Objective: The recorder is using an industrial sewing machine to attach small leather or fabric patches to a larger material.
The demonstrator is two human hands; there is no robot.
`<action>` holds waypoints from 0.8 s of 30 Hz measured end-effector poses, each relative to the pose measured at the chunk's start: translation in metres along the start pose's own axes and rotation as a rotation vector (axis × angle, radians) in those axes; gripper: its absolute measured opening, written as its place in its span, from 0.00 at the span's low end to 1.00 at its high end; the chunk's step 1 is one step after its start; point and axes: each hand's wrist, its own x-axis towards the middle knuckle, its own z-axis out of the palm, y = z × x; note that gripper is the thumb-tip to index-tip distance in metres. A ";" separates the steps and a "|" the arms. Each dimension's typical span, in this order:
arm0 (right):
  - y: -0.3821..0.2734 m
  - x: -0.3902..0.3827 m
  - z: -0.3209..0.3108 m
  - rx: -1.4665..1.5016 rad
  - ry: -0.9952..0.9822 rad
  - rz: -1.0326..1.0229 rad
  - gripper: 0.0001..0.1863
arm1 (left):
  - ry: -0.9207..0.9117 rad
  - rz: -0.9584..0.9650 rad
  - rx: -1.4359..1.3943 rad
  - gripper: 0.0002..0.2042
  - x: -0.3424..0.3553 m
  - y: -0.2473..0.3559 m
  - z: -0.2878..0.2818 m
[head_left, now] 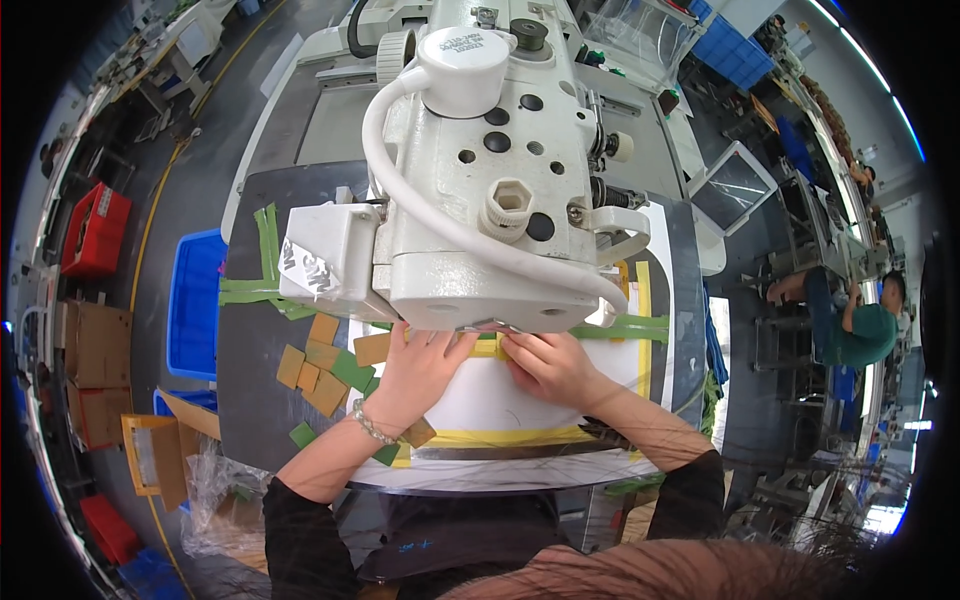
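Both hands work just under the front of a large white sewing machine (pixel 490 220). My left hand (pixel 425 372) is open, its fingers stretched out and pressing on the white surface (pixel 510 405), fingertips partly hidden beneath the machine head. Opposite it, my right hand (pixel 548 368) is closed, thumb and fingers together at the edge of a yellow and green strip (pixel 487 346). What the right fingertips pinch, if anything, is too small to make out. Small tan and green square pieces (pixel 325 390) lie loosely beside my left wrist, some overlapping.
Yellow tape (pixel 515 437) crosses the white surface near its front edge. Green tape (pixel 265 285) marks the dark tabletop at left. A blue bin (pixel 195 305) and cardboard boxes (pixel 97 345) stand left of the table. A person in green (pixel 862 330) sits far right.
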 end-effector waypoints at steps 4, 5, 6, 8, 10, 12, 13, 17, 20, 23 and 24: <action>0.001 0.001 -0.002 -0.001 -0.010 -0.001 0.17 | -0.003 0.006 0.005 0.17 0.001 -0.001 0.000; 0.000 0.002 -0.003 0.000 -0.011 0.000 0.17 | 0.000 0.006 0.004 0.17 0.001 -0.001 0.000; 0.000 0.002 -0.003 0.001 -0.013 0.001 0.17 | 0.001 0.006 0.005 0.17 0.000 -0.001 -0.001; -0.001 0.003 -0.004 -0.001 -0.003 -0.007 0.16 | 0.030 0.009 -0.020 0.16 0.000 -0.002 -0.002; 0.000 0.001 -0.001 0.002 0.007 -0.004 0.16 | 0.025 0.014 -0.024 0.16 0.000 -0.001 0.001; 0.001 0.000 0.000 0.004 0.013 -0.007 0.17 | 0.024 0.016 -0.025 0.16 -0.001 -0.001 0.003; 0.000 0.000 0.000 0.004 0.014 -0.008 0.17 | 0.008 0.012 -0.006 0.17 -0.002 -0.001 0.003; -0.001 0.000 0.000 -0.007 0.011 -0.011 0.17 | 0.054 0.010 -0.009 0.16 -0.002 0.000 0.003; -0.001 -0.001 0.000 -0.005 0.010 -0.009 0.17 | 0.068 0.014 0.016 0.17 0.000 0.000 0.002; 0.001 -0.002 0.001 -0.002 0.011 -0.010 0.17 | 0.044 0.013 0.021 0.17 0.000 0.000 0.003; 0.002 -0.002 0.001 0.001 0.013 -0.014 0.17 | 0.045 0.015 0.021 0.17 0.001 0.000 0.002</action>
